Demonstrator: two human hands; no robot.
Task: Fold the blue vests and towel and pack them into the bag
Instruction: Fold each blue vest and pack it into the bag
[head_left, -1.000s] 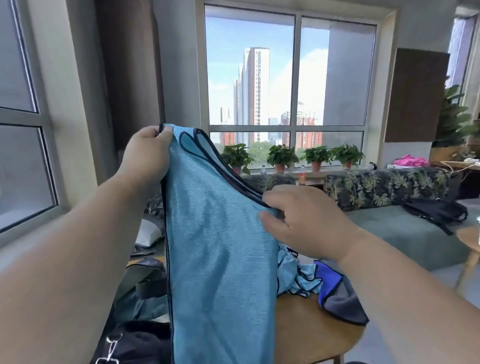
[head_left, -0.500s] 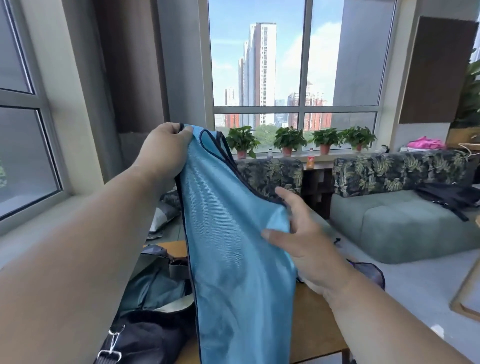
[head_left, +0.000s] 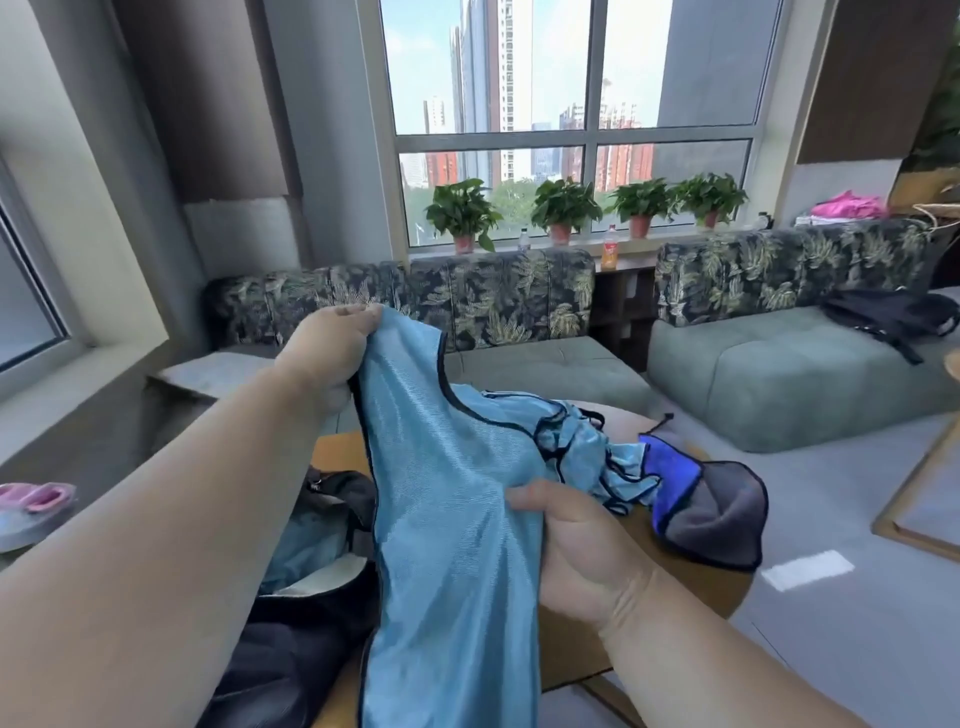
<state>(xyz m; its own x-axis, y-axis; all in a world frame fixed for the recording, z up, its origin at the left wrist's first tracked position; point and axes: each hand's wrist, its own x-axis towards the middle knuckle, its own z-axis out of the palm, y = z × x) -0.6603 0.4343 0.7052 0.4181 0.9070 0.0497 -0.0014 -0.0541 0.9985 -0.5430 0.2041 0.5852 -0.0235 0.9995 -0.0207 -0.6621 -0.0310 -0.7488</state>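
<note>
- head view: left hand (head_left: 332, 353) pinching top edge of blue vest (head_left: 447, 509), right hand (head_left: 576, 551) gripping its side, over table (head_left: 587, 644); bag (head_left: 311, 613) below left, towel (head_left: 711, 514) right.
- risk: slippery cloth sliding from pinch, fold going crooked.
- versus half second earlier: vest lowered, right hand closed on cloth.

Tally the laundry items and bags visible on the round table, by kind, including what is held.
Blue vests: 2, one held by left hand and right hand, one crumpled
Towel: 1
Bag: 1
Total: 4
</note>
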